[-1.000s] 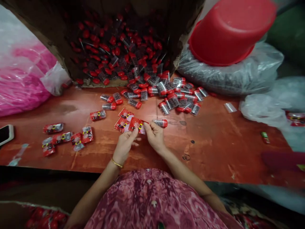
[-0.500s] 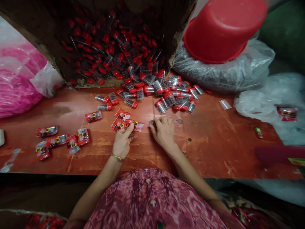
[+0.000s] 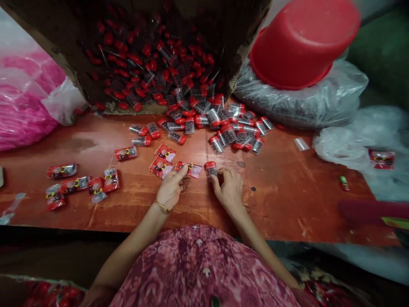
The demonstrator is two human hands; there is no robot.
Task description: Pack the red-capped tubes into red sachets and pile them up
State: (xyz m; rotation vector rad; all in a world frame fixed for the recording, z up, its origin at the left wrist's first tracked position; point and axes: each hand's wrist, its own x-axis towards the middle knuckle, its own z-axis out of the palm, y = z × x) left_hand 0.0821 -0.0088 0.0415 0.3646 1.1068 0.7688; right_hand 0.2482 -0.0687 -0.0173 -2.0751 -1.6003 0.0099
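My left hand [image 3: 172, 189] pinches a small red printed sleeve [image 3: 191, 169] just above the red-brown table [image 3: 287, 192]. My right hand [image 3: 228, 189] is closed round a clear tube with a red cap [image 3: 210, 169], held upright close to the sleeve's open end. Two more red sleeves [image 3: 162, 160] lie flat just left of my left hand. A spill of loose red-capped tubes [image 3: 223, 125] runs from a tipped cardboard box [image 3: 153, 59] at the back.
Several wrapped tubes [image 3: 79, 183] lie at the left of the table. A pink plastic bag [image 3: 25, 102] sits far left. An upturned red basin [image 3: 300, 42] rests on a clear bag [image 3: 303, 98] at the back right. White bags [image 3: 361, 140] fill the right side.
My right hand reached out, took a tube off the table and has brought it back beside the sleeve. My left hand kept hold of the sleeve.
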